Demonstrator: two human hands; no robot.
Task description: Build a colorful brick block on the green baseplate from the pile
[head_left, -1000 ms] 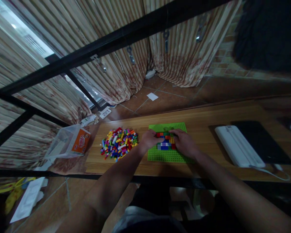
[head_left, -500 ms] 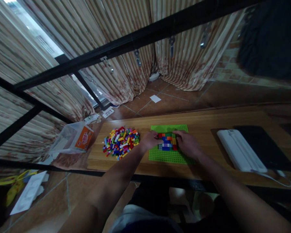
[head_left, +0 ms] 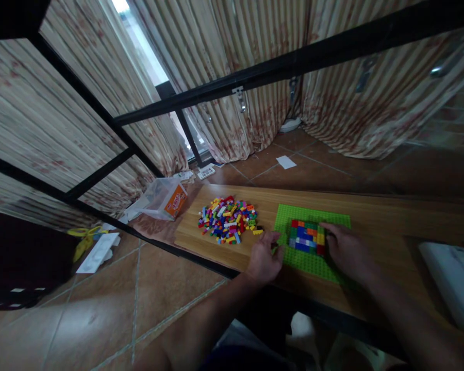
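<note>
The left hand (head_left: 263,260) is at the near left edge of the green board (head_left: 281,216), its fingers bent and its thumb a little apart from them; whether a small brick is tucked in that gap, I cannot tell. Just beyond its fingertips lies a yellow brick (head_left: 257,232), and past that, farther out and to the left, the loose pile of mixed bricks (head_left: 228,219) spreads over the table (head_left: 375,219). The right hand (head_left: 348,251) has its fingertips at the far right corner of the flat block of joined bricks (head_left: 303,241), touching it; how firmly its thumb closes there is hidden. That block sits on the board between the two hands, directly left of the right one and apart from the left. Well beyond the left hand, past the pile, is a clear plastic box (head_left: 158,198); to the right of the right hand lies a white case (head_left: 448,275).
</note>
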